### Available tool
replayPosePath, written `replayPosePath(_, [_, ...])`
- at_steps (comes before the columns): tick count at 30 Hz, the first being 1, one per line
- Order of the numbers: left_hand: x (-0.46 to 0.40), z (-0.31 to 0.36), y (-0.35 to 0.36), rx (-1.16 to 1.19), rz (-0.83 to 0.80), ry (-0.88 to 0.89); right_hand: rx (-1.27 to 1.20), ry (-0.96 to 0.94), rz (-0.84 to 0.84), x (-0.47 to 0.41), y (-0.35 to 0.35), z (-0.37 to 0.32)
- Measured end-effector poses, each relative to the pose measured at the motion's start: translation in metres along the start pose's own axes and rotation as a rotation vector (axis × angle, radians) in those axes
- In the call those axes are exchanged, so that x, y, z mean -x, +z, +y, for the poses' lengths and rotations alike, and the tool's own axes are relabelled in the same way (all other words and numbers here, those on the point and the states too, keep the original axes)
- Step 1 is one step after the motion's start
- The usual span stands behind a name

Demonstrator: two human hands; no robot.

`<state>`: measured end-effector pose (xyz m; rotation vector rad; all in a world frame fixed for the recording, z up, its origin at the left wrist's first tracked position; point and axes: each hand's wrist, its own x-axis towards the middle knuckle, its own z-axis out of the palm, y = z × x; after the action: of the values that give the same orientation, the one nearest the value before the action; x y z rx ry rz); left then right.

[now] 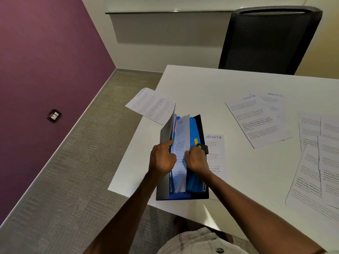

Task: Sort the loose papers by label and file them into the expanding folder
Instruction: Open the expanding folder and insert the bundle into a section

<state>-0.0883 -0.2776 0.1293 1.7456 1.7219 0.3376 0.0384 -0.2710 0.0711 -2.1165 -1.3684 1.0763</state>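
— Where's the folder (183,162)?
— At the table's (238,83) near-left edge, spread open.
— The hands?
— Left hand (161,158) grips its front flap; right hand (196,160) pinches the HR paper (180,140) inside.

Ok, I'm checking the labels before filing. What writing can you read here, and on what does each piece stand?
"HR": sheet going into the expanding folder, top.
"SPORTS": sheet overhanging the table's left edge.
"SPORTS": sheet right of the folder.
"SPORTS": upper right sheet.
"ADMIN": sheet behind it.
Red letters on a folder tab: partly hidden.
Body text everywhere: too small.
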Motion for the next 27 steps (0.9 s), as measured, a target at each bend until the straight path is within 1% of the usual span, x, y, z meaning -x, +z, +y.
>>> replayPosePath(2, [0.0, 0.001, 0.001, -0.005, 0.0, -0.019, 0.054, -0.029, 0.016, -0.002, -0.005, 0.002])
replayPosePath(10, [0.004, 0.009, 0.004, -0.012, -0.008, -0.05, 0.12, -0.1, 0.098, -0.004, -0.022, 0.001])
replayPosePath(13, [0.005, 0.012, 0.006, -0.014, -0.016, -0.047, 0.138, -0.117, 0.086, 0.001, -0.012, 0.003])
replayPosePath(15, [0.006, 0.014, 0.007, 0.002, -0.015, -0.042, 0.103, -0.12, 0.06, 0.004, -0.006, 0.002])
replayPosePath(17, [0.006, 0.015, 0.007, 0.006, -0.01, -0.047, 0.033, -0.085, 0.001, 0.007, -0.005, -0.002])
replayPosePath(19, [0.005, 0.014, 0.006, 0.007, -0.003, -0.058, -0.085, -0.001, -0.029, 0.01, -0.001, -0.005])
replayPosePath(20, [0.006, 0.014, 0.006, 0.014, -0.006, -0.063, -0.121, 0.032, -0.028, 0.012, 0.004, -0.004])
replayPosePath(23, [0.006, 0.015, 0.009, 0.035, -0.012, -0.066, -0.098, 0.048, -0.01, 0.016, 0.023, 0.002])
replayPosePath(27, [0.008, 0.014, 0.011, 0.048, -0.015, -0.065, -0.21, 0.119, 0.011, 0.018, 0.031, -0.002])
